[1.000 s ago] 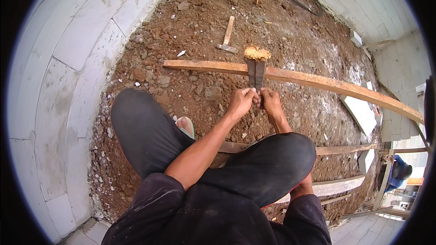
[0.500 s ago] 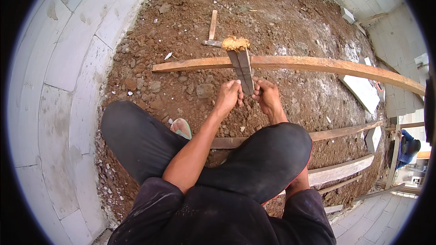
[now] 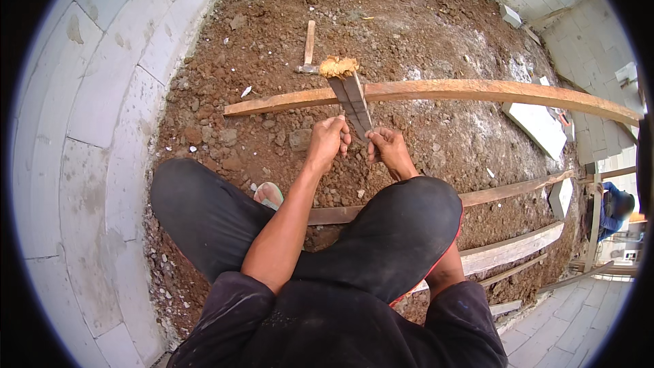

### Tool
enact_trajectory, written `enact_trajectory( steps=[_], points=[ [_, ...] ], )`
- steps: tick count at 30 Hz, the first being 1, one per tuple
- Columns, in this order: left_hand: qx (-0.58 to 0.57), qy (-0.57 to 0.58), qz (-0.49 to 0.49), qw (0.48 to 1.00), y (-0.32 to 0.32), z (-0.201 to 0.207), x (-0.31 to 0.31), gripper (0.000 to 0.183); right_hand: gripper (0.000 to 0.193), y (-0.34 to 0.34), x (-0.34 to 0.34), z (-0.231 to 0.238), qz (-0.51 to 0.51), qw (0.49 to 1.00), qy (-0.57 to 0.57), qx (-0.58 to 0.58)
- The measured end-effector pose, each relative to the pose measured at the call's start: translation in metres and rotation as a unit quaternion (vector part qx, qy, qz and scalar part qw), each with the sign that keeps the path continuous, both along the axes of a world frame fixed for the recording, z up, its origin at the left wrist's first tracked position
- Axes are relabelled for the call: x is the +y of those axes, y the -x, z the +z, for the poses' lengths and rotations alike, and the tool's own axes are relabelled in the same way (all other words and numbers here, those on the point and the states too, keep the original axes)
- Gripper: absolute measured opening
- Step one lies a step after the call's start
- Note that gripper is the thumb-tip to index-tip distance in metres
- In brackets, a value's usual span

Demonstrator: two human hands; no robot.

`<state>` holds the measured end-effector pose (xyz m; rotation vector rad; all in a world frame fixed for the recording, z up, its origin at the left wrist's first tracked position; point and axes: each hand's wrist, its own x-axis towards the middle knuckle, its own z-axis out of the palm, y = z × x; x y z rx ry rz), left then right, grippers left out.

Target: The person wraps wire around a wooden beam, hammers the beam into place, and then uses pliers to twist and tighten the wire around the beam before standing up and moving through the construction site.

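A dark wooden stake (image 3: 354, 101) with a frayed, splintered yellow top is held upright against the long wooden plank (image 3: 477, 90), crossing it. The stake's lower end is gripped by the left hand (image 3: 328, 142) and by the right hand (image 3: 388, 148), both clenched around it. Just beyond the plank, a hammer (image 3: 308, 49) is seen lying on the red-brown soil (image 3: 422, 34). Left of the plank, pale block paving (image 3: 102, 95) is seen.

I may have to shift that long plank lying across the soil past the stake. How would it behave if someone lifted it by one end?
The plank is long and thin, so it would probably sag and feel awkward from one end. It looks like rough, dirty wood, so likely not slippery. Being flat on the soil, it should slide rather than roll.
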<state>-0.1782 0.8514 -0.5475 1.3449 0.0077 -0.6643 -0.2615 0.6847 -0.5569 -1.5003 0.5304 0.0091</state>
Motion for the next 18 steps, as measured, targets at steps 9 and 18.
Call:
enact_trajectory(
  steps=[9,18],
  points=[
    [0.009,0.028,-0.031,0.999,-0.010,-0.015,-0.015,0.035,0.022,-0.003,0.000,0.014,0.063,0.997,-0.032,-0.018],
    [0.070,0.156,-0.129,0.977,-0.034,-0.027,-0.035,0.039,0.027,-0.019,-0.007,0.009,0.150,0.988,0.002,-0.021]
  ],
)
